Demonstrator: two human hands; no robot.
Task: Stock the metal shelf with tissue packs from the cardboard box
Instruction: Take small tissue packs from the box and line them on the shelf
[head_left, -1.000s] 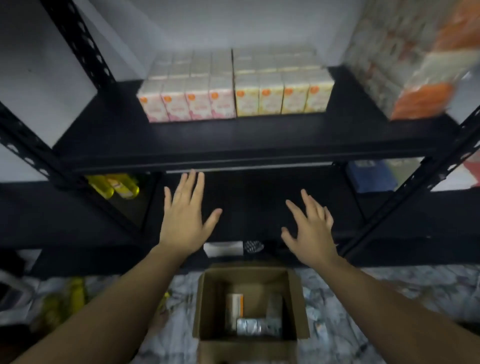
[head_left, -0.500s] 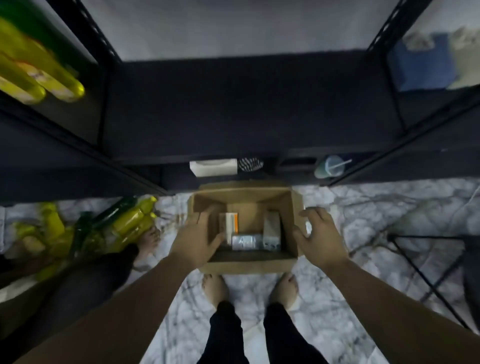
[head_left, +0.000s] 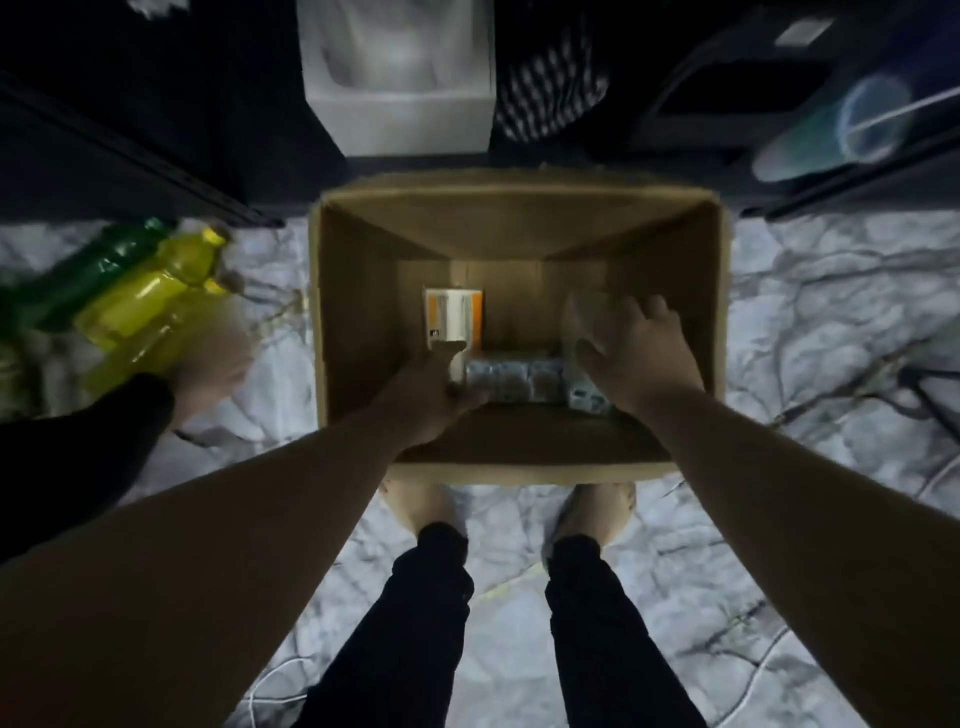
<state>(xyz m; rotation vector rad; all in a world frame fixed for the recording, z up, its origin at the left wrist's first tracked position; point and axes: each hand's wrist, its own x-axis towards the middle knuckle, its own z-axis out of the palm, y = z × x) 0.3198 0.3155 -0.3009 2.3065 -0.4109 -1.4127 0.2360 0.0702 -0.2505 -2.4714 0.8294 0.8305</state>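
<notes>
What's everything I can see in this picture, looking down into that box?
cardboard box: one, brown, open, on the floor before the feet
tissue packs: a row lying at the box bottom, greyish wrap, exact count unclear
orange-and-white pack: one, upright at the box bottom, left of centre
white box: one, under the shelf, beyond the cardboard box
striped item: one, black and white, right of the white box
plastic cup: one, clear with a straw, upper right
bottles: yellow and green, blurred, on the floor at left
floor: white marble pattern
left hand: inside the box, grip on the left end of the row
right hand: inside the box, fingers spread, over the right end
feet: two, bare, dark trousers above
</notes>
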